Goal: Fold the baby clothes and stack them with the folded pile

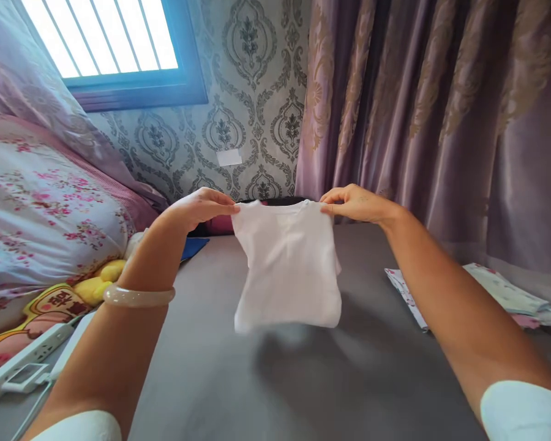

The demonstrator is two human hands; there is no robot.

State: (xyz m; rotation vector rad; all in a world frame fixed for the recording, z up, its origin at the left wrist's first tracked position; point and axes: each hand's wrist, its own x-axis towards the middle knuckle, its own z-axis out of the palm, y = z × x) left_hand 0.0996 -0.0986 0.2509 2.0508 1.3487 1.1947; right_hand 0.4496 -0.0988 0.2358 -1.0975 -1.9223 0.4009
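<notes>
Okay, so over the grey bed (188, 373) hangs a white shirt (289, 269), left hand (204, 205) and right hand (356, 203) each pinching a shoulder corner. I'd keep both grips level, pulling evenly. Bottom edge is blurry; can't make out the red-and-black thing (219, 226) partly hidden behind.

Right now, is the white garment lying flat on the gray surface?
No, the left hand and right hand hold the white garment up by its top corners, above the gray surface.
</notes>
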